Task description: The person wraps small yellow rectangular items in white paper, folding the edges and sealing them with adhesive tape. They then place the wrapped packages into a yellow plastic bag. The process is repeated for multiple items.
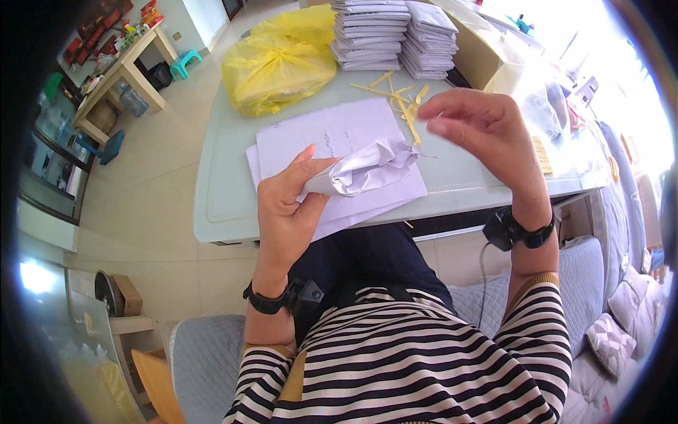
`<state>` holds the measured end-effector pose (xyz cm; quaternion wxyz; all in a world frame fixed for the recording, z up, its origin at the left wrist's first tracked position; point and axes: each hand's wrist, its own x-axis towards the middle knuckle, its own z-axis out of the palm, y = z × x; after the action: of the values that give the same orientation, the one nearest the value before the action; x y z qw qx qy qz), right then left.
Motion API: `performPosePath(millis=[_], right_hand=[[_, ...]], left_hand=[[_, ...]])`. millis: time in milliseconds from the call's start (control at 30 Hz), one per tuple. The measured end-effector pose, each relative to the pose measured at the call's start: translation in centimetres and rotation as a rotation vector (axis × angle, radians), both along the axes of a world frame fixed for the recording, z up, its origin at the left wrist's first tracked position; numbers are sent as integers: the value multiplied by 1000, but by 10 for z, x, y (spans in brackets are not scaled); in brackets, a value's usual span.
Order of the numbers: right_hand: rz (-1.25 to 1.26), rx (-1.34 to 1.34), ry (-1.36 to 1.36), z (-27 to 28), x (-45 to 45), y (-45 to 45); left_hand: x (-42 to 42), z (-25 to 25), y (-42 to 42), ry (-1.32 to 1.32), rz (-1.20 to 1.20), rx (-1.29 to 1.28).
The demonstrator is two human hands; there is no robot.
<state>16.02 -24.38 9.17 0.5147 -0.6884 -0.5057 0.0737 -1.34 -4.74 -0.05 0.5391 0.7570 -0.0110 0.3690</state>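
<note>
My left hand (pixel 296 199) grips a folded white paper packet (pixel 365 169), its crumpled, gaping end pointing right. My right hand (pixel 476 122) is raised to the right of the packet, apart from it, with thumb and fingers curved and a gap between their tips; nothing shows between them. Below the packet, white paper sheets (pixel 302 127) lie in a loose stack near the table's front edge, the top one bearing some writing. Thin yellow strips (pixel 405 114) are scattered behind the packet, close to my right fingertips.
A knotted yellow plastic bag (pixel 280 63) sits at the back left of the glass-topped table (pixel 228 175). Two tall stacks of folded white paper packets (pixel 371 37) stand beside it. Behind them is an open cardboard box (pixel 471 53); clear plastic (pixel 545 106) lies at the right.
</note>
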Motion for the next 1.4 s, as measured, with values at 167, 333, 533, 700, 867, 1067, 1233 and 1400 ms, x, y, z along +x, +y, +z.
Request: performPosePath(millis=[167, 333, 533, 700, 867, 1067, 1233, 1400], right_hand=[[201, -96, 86, 2, -15, 10], [233, -148, -305, 1, -22, 22], [526, -430, -281, 13, -1, 28], [612, -173, 44, 16, 14, 16], [478, -172, -47, 16, -2, 16], [178, 156, -453, 15, -34, 0], [51, 305, -1201, -11, -48, -5], [-112, 300, -1312, -28, -58, 5]], left_hand=[[4, 1, -3, -18, -54, 39], [3, 6, -7, -2, -120, 125], [3, 3, -3, 90, -197, 139], [6, 1, -1, 61, -197, 102], [6, 2, -2, 27, -186, 103], [-3, -5, -4, 90, -62, -160], [3, 4, -16, 73, -95, -238], [3, 6, -30, 82, -108, -307]])
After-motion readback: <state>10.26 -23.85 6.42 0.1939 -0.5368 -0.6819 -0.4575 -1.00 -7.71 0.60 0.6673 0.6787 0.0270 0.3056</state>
